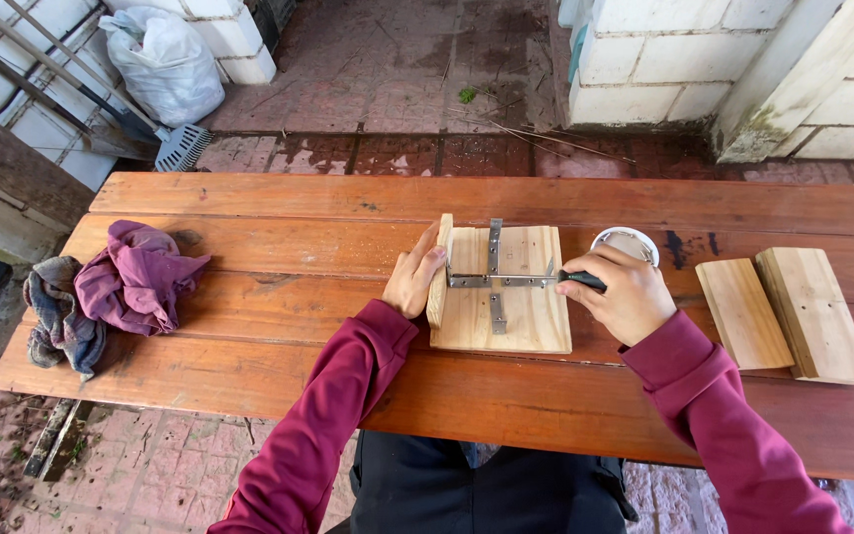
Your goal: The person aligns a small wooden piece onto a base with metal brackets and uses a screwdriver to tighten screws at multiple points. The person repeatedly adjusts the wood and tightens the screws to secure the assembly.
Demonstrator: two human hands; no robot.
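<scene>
At the middle of the reddish wooden counter (249,247), the left hand (414,280) lies open against the nine o'clock edge of a pale square wooden board (526,321), steadying it, while the right hand (628,295), at three o'clock, grips a black-handled tool (581,280) laid across crossed metal brackets (495,279).

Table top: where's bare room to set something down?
Bare planks between the purple cloth and the left hand, and along the far edge of the table. Crowded from the wooden board past the right hand to the two wood blocks.
</scene>
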